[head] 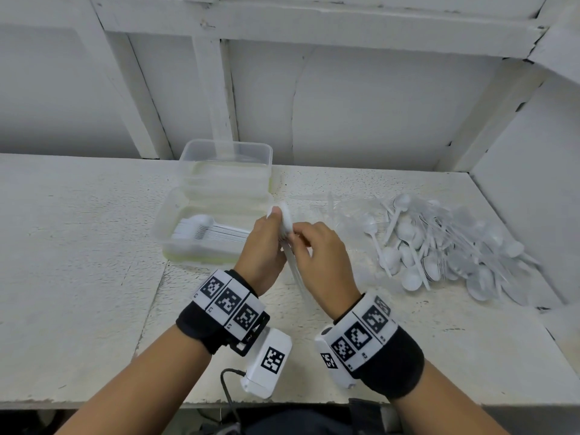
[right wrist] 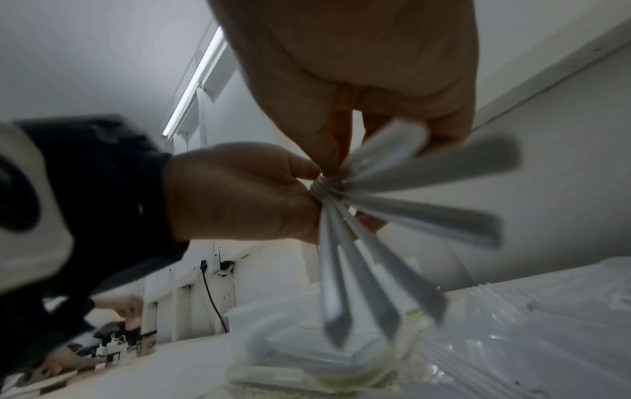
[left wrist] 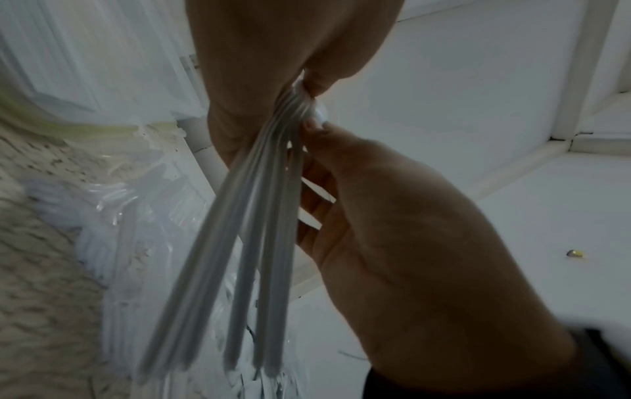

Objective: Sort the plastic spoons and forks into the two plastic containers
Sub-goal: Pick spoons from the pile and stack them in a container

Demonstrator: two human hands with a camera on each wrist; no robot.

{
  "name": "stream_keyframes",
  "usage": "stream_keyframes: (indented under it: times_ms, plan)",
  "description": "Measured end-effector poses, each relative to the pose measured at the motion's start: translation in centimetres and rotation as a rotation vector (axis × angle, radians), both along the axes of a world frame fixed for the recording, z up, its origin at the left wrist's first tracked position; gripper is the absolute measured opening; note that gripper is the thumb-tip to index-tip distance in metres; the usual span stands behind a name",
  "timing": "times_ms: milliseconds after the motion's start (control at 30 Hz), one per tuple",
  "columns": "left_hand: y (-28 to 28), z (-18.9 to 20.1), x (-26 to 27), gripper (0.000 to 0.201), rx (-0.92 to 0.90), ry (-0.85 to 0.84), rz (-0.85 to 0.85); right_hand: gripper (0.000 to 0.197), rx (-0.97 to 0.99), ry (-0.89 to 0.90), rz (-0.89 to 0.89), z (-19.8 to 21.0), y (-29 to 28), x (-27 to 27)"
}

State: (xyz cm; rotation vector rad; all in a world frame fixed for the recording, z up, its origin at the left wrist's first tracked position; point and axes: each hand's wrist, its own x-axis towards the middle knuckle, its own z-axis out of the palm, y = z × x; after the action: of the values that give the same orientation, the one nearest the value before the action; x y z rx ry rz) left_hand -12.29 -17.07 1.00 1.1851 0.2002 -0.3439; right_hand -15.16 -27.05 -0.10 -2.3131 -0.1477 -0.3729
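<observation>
White room, white worktop

Rough, speckled white worktop (head: 78,277), chipped along the front edge. Behind it, a white panelled wall (head: 361,105) with thick painted beams (head: 216,89) and cracks in the paint. Another white wall (head: 533,171) closing off the right corner. Long bright tube light (right wrist: 194,81) up on the ceiling. Black cable (right wrist: 213,299) hanging down a far wall.

White spoons (head: 439,246) (checkered black-white wristbands (head: 230,298))

Head view bright, even, edges warped; wrist views dim, motion-blurred.
</observation>
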Motion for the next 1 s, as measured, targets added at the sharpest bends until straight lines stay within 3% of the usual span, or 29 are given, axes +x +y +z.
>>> stream_keyframes:
  times_ms: [167,300,367,500,600,700,833,1000]
  plan:
    - [0.3,0.6,-0.1,0.025,-0.086,-0.030,-0.047,0.035,0.001,0.009,0.094,0.4,-0.3,0.1]
    - [0.5,0.5,0.2,0.021,-0.068,-0.019,-0.013,0.030,0.048,0.103,0.174,0.9,-0.9,0.0]
    - [0.7,0.5,0.5,0.019,-0.107,0.011,0.018,0.037,0.022,0.150,0.190,1.1,-1.2,-0.3]
    - [0.7,0.9,1.0,0.023,-0.096,0.042,0.080,0.051,-0.202,0.198,0.160,1.4,-1.5,-0.7]
    - [0.7,1.3,1.1,0.025,-0.086,0.065,0.070,0.048,-0.447,0.129,0.174,1.5,-1.9,-0.2]
    - [1.1,1.7,1.2,0.026,-0.041,0.064,0.017,0.044,-0.505,0.090,0.192,2.0,-2.3,0.6]
    - [2.6,2.5,2.0,0.033,0.230,-0.003,-0.107,0.037,-0.429,0.121,0.213,2.7,-2.9,2.1]
    - [7.5,3.6,3.1,0.028,0.860,-0.262,-0.277,0.026,-0.403,0.150,0.247,4.0,-3.8,4.1]
